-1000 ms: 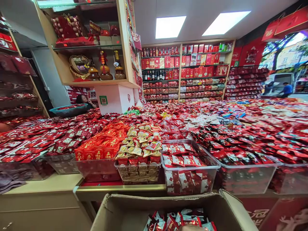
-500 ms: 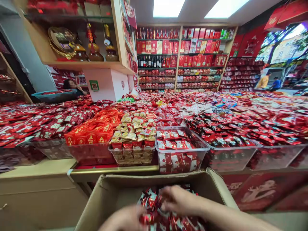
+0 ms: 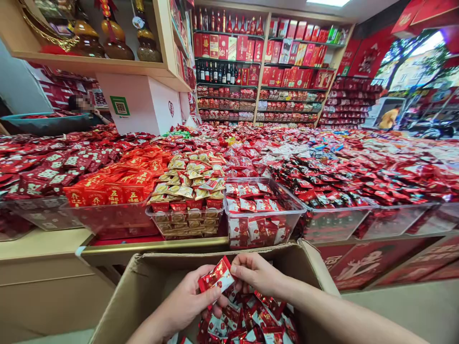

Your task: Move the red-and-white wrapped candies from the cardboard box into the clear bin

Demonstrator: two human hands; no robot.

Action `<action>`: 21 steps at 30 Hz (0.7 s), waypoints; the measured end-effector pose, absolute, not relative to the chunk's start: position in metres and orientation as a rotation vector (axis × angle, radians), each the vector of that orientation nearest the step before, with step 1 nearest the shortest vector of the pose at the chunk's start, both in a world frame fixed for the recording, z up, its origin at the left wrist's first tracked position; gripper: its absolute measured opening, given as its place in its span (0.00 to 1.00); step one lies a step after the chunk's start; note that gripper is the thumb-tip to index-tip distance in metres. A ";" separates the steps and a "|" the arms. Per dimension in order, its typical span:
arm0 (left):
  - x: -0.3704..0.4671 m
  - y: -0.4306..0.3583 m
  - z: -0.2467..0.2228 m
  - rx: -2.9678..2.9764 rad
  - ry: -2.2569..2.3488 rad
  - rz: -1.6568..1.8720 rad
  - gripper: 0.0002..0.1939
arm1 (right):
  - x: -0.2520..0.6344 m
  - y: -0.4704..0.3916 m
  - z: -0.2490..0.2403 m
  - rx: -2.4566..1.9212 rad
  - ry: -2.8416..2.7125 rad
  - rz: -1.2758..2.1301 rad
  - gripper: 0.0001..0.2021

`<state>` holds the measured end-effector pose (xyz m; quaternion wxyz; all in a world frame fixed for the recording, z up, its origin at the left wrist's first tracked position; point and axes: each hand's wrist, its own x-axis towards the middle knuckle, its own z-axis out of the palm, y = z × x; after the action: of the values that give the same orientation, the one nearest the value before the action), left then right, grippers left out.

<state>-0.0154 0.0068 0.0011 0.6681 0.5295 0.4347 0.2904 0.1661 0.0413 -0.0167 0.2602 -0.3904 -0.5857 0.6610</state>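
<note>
A red and white snack packet (image 3: pixel 217 276) is held up over an open cardboard box (image 3: pixel 111 306). My left hand (image 3: pixel 195 294) is closed around its lower left side, thumb across the front. At the packet's right end, my right hand (image 3: pixel 253 271) pinches the edge between thumb and fingers. Below both hands, loose packets (image 3: pixel 251 317) of similar red and white wrapping lie heaped in the box. Part of the heap is covered by my hands and forearms.
Just beyond the box stands a clear plastic bin (image 3: pixel 263 215) of red and white packets. Beside it are a bin of gold packets (image 3: pixel 186 191) and one of orange-red packets (image 3: pixel 111 191). Dark red packets (image 3: pixel 311 184) fill bins to the right. A person sits behind a blue tub (image 3: pixel 46 125).
My hands have risen from the heap in the box and come together on one packet. The camera view has shifted, with the bins now slightly farther left and higher.
</note>
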 end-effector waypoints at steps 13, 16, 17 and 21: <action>-0.006 -0.001 0.018 0.851 0.934 0.786 0.23 | 0.169 0.037 0.003 -0.952 -1.246 1.827 0.19; -0.005 -0.002 0.017 0.910 0.946 0.792 0.22 | 0.171 0.038 0.002 -0.993 -1.265 1.821 0.18; -0.005 -0.002 0.016 0.969 0.963 0.801 0.19 | 0.171 0.038 0.001 -0.994 -1.280 1.815 0.17; -0.009 0.002 0.010 1.210 1.045 0.777 0.14 | 0.171 0.038 -0.002 -0.942 -1.368 1.731 0.18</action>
<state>-0.0090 0.0024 0.0104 0.6302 0.5285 0.4564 0.3394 0.1713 0.0384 -0.0019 0.3630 -0.3658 -0.5315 0.6723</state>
